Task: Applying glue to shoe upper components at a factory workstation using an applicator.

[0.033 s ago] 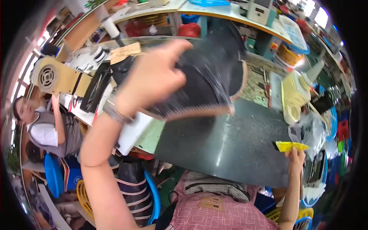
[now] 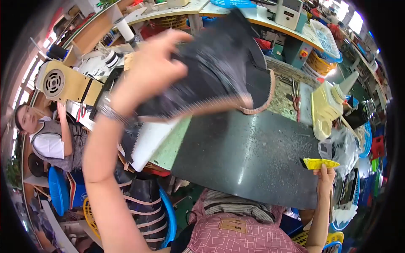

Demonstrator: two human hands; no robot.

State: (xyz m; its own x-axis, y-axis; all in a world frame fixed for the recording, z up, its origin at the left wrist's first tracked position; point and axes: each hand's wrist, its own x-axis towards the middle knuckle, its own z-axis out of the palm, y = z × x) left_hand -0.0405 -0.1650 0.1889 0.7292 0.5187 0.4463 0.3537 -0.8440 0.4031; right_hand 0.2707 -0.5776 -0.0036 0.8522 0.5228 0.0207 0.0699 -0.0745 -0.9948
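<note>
My left hand, smeared by motion, reaches across the far left of the dark work board with a black leather boot upper. The upper is bent and raised off the board, its near edge pale tan and stitched. Index finger and thumb show, while the fingers gripping the leather are mostly hidden. Over the right edge of the board, my right hand pinches a yellow brush-like tool with a black tip, held sideways above the surface.
Beneath the upper lies the dark board. A cream glue bottle stands at right, beside a crumpled plastic bag. Slim tools lie behind. A person sits at left near a beige machine. Striped black pieces fill a basket.
My left hand has shifted left and slightly toward the far side, pulling the boot upper with it. More of the dark board shows. My right hand stays nearly still.
</note>
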